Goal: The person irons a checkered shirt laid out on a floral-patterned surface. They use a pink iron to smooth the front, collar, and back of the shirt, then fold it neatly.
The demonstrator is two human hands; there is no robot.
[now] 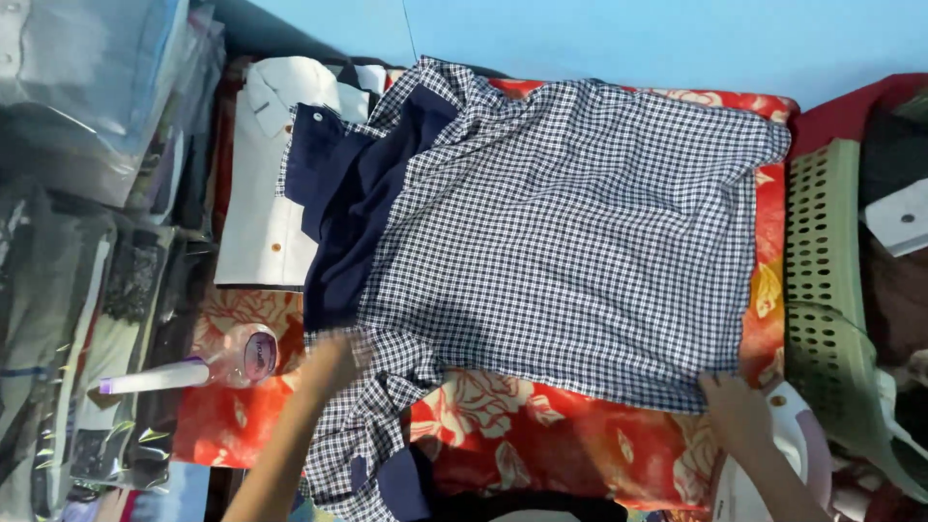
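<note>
Left of the checked shirt (pixel 570 242) lies a spray bottle (pixel 208 365), and a folded white shirt (pixel 266 193) sits above it. Your left hand (pixel 329 362) grips the checked shirt's sleeve at its lower left. The shirt lies spread flat on the red flowered cloth (pixel 541 435). Your right hand (pixel 737 411) pinches its lower right hem. Right of the shirt stands a green basket (pixel 826 280).
</note>
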